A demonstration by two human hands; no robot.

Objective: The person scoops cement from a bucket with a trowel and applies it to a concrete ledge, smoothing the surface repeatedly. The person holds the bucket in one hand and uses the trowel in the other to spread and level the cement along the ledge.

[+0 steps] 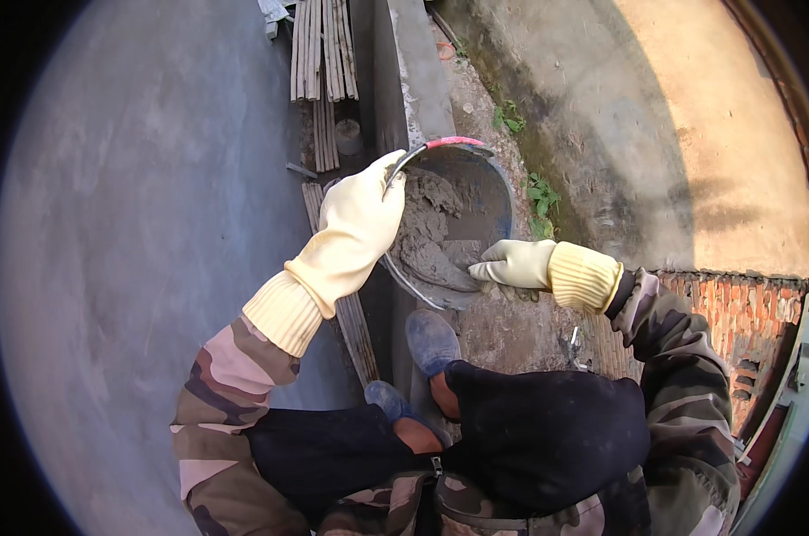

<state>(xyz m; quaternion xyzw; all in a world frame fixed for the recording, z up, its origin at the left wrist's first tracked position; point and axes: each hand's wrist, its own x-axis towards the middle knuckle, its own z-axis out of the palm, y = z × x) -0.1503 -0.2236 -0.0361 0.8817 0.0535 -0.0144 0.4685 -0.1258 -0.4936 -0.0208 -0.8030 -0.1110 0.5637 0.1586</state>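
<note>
My left hand point(358, 214), in a cream glove, is closed on the curved handle of a bucket point(494, 201), whose red-gripped part shows at the top. The bucket is tilted and holds wet grey mortar point(427, 214). My right hand point(521, 266), in a matching glove, is closed on what looks like a trowel point(461, 253); its mortar-smeared blade sits in the mortar at the bucket's lower right, and most of its handle is hidden in my grip.
Below the bucket are my feet in blue shoes point(431, 339). A smooth grey wall point(137, 223) fills the left, with bundled wooden strips point(322, 49) beside it. A concrete ledge point(418, 71), weeds point(538, 196), a plastered wall point(717, 161) and exposed brick point(744, 313) lie ahead and right.
</note>
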